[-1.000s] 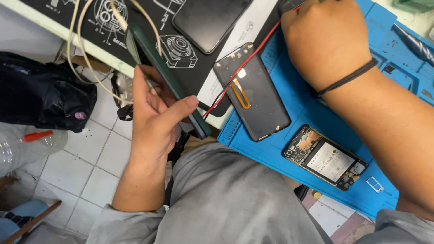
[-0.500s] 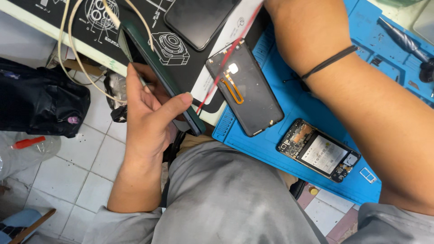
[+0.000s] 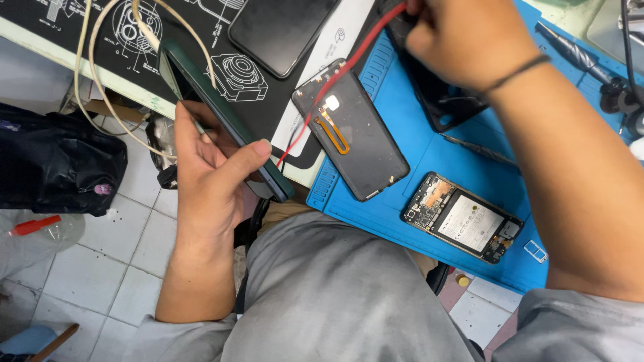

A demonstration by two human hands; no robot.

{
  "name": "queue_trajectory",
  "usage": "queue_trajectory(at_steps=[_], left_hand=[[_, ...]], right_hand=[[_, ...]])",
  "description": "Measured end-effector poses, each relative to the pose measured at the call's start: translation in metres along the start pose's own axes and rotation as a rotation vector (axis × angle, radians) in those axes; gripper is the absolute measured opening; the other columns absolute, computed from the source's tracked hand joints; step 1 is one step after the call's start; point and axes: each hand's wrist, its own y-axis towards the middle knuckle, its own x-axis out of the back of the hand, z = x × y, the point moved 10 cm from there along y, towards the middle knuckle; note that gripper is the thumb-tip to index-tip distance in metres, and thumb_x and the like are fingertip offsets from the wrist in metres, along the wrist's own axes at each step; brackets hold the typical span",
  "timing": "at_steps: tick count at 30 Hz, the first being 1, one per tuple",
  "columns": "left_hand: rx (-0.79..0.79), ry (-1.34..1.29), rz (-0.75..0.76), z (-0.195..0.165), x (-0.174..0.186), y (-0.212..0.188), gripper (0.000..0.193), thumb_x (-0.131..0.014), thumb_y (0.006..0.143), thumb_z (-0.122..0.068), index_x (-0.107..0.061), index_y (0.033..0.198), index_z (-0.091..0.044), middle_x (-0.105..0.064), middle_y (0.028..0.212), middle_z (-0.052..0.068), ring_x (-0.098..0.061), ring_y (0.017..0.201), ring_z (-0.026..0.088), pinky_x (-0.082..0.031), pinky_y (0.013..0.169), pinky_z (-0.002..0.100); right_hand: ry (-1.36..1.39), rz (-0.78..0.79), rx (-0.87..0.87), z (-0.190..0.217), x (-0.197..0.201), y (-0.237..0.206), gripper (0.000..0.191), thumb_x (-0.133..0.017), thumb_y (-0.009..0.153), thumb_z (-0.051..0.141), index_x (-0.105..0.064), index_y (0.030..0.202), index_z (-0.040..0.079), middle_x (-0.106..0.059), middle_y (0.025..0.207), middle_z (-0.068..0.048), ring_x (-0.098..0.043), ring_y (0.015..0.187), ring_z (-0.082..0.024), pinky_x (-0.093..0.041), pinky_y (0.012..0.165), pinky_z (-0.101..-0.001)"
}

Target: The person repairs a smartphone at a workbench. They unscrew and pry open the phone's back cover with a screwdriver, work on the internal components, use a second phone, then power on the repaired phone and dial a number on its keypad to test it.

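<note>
At the bench edge, my left hand [image 3: 211,171] is gripping a dark green phone [image 3: 225,121] by its long sides, thumb pressed across the lower end, fingers closed round it; my right hand [image 3: 466,43] is pinching shut on a red wire [image 3: 339,77] above the blue mat [image 3: 402,221]; the phone is looking stiff, smooth and slippery, best held by its edges; the wire is thin and limp. A detached back cover [image 3: 352,131] and an opened phone body [image 3: 463,218] are lying on the mat; a white card [image 3: 329,40] is resting beneath a black phone [image 3: 282,27].
</note>
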Motion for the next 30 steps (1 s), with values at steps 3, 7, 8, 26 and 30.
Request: queue_trajectory(at_steps=[3, 7, 8, 26, 30], left_hand=[[-0.008, -0.029, 0.004, -0.002, -0.002, -0.001, 0.058, -0.07, 0.088, 0.019, -0.04, 0.131, -0.004, -0.057, 0.129, 0.013, -0.064, 0.126, 0.023, -0.058, 0.108, 0.038], [0.012, -0.08, 0.004, 0.001, -0.005, -0.002, 0.064, -0.07, 0.085, 0.018, -0.039, 0.135, -0.006, -0.056, 0.132, 0.012, -0.063, 0.126, 0.023, -0.057, 0.108, 0.038], [0.012, -0.077, 0.017, 0.002, -0.007, -0.003, 0.063, -0.071, 0.087, 0.018, -0.039, 0.136, -0.005, -0.056, 0.131, 0.013, -0.063, 0.125, 0.023, -0.056, 0.109, 0.038], [-0.137, -0.113, 0.036, -0.006, -0.03, -0.026, 0.073, -0.072, 0.095, 0.014, -0.026, 0.149, -0.003, -0.059, 0.128, 0.012, -0.062, 0.12, 0.017, -0.053, 0.109, 0.033], [-0.204, -0.157, 0.063, -0.012, -0.038, -0.034, 0.073, -0.071, 0.099, 0.015, -0.023, 0.152, -0.002, -0.058, 0.122, 0.011, -0.061, 0.113, 0.016, -0.054, 0.106, 0.032]], right_hand=[[0.56, 0.103, -0.191, -0.029, 0.0, -0.036, 0.014, -0.056, 0.097, 0.003, -0.064, 0.107, 0.002, -0.066, 0.091, -0.007, -0.063, 0.077, -0.02, -0.049, 0.065, -0.0321], [0.976, 0.156, -0.368, -0.059, -0.016, -0.072, 0.009, -0.054, 0.101, 0.004, -0.062, 0.105, 0.004, -0.064, 0.091, -0.004, -0.066, 0.083, -0.014, -0.053, 0.074, -0.0289], [1.073, 0.175, -0.417, -0.064, -0.024, -0.079, 0.008, -0.053, 0.101, 0.004, -0.061, 0.104, 0.004, -0.063, 0.091, -0.004, -0.065, 0.082, -0.015, -0.054, 0.075, -0.0297], [0.968, -0.344, -0.158, 0.104, -0.037, -0.161, 0.009, -0.062, 0.108, -0.001, -0.06, 0.117, 0.002, -0.06, 0.119, -0.009, -0.061, 0.105, -0.014, -0.051, 0.095, -0.0254], [0.866, -0.385, -0.089, 0.126, -0.043, -0.153, 0.01, -0.065, 0.107, -0.001, -0.063, 0.116, 0.002, -0.061, 0.118, -0.009, -0.061, 0.104, -0.014, -0.051, 0.088, -0.0236]])
